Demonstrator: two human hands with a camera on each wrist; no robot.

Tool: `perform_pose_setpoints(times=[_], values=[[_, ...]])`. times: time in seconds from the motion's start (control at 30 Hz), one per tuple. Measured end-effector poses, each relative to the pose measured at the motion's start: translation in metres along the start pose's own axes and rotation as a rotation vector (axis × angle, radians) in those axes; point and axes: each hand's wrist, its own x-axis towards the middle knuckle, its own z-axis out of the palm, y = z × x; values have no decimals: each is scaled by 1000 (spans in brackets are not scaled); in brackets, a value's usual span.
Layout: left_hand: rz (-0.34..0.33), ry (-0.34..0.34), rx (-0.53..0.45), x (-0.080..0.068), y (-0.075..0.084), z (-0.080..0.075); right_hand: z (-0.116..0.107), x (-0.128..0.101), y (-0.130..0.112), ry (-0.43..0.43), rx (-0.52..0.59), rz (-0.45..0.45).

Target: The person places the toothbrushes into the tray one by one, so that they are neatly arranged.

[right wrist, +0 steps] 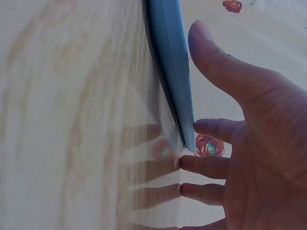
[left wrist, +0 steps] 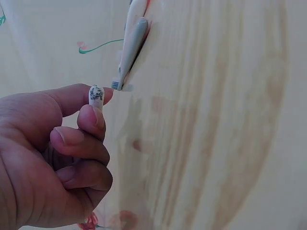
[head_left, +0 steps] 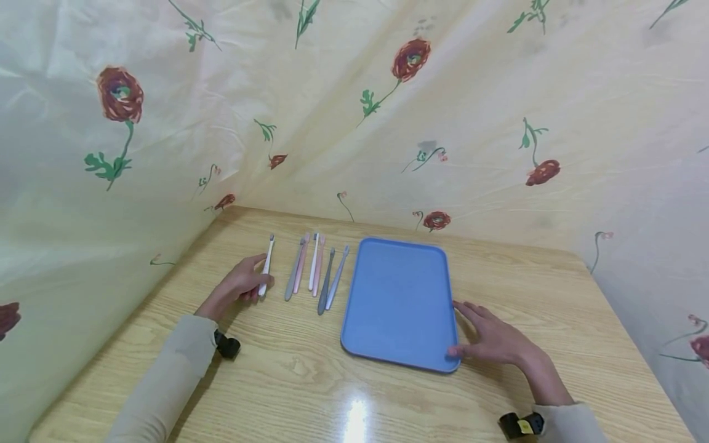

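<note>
Toothbrushes (head_left: 318,271), six grey, pink, white or bluish, lie left of one blue rectangular tray (head_left: 400,301); farther left, the left hand (head_left: 244,278) pinches one white toothbrush (head_left: 268,263); the uncurled right hand (head_left: 490,335) touches the tray's right rim.

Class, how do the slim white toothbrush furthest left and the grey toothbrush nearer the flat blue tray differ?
The white toothbrush is in the left grip; the grey toothbrush lies on the wooden table. The white one sits apart; the grey one lies beside a bluish toothbrush. Both heads point to the far edge.
</note>
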Motion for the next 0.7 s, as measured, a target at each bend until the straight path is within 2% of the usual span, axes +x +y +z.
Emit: perform_pose_setpoints(times=[0.3,0.7], values=[[26,6,26,-3,7,-2,-1,-2,2,11,5,-18],[100,-11,-12,-7,21,6,-1,-1,5,-6,15,-31]])
